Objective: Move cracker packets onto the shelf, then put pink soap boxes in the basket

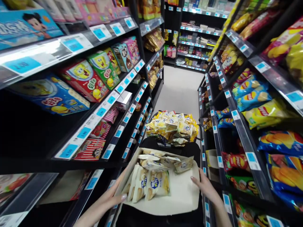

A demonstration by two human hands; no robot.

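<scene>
A shallow open cardboard box [182,192] is held level in front of my body. My left hand [115,195] grips its left wall, with the thumb over the near left rim and the other fingers hidden behind the side. On the opposite wall, my right hand [204,186] clasps the edge, its thumb inside and its fingers out of sight. Several pale snack packets [157,184] with blue lettering stand and lie in the left and far parts of the box. Bare cardboard shows at the near right.
Just beyond the box, a heap of yellow and white snack packets [171,123] fills a display. Shelves with snack boxes [85,78] line the left; chip bags [262,112] fill racks close on the right. A pale floor [178,85] leads to far shelves [196,42].
</scene>
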